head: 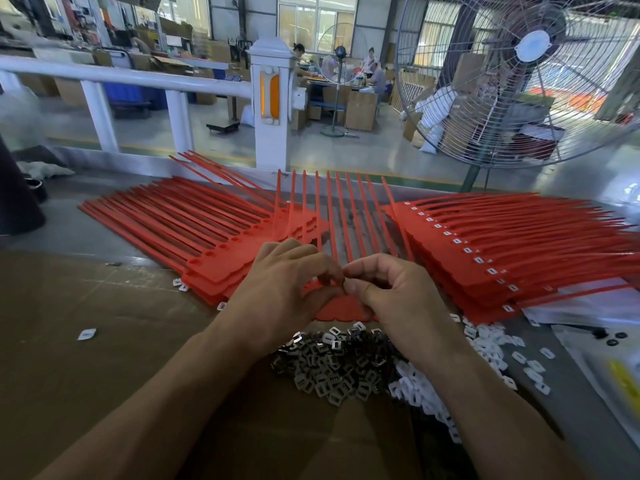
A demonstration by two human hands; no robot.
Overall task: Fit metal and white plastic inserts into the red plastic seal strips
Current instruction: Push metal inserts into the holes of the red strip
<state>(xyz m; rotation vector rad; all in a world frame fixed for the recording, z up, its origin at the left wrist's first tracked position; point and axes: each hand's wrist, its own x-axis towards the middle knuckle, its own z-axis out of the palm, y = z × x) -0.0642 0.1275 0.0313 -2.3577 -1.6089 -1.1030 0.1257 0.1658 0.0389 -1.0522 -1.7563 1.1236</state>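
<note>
A red seal strip sheet [341, 308] lies in front of me with its tails pointing away. My left hand [287, 289] and my right hand [384, 292] meet fingertip to fingertip over its near edge, fingers curled; whatever small part they pinch is hidden between them. A pile of metal inserts [332, 368] sits just below my hands. White plastic inserts [485, 344] are heaped to its right. A stack of red strips with empty holes [194, 230] lies at the left. Another stack of red strips with white inserts fitted [502, 251] lies at the right.
Brown cardboard [104, 341] covers the near table, with a stray white insert [86, 334] on it. A large standing fan [519, 81] is at the back right, a white railing [138, 77] behind the table. A dark object [17, 202] stands at the far left.
</note>
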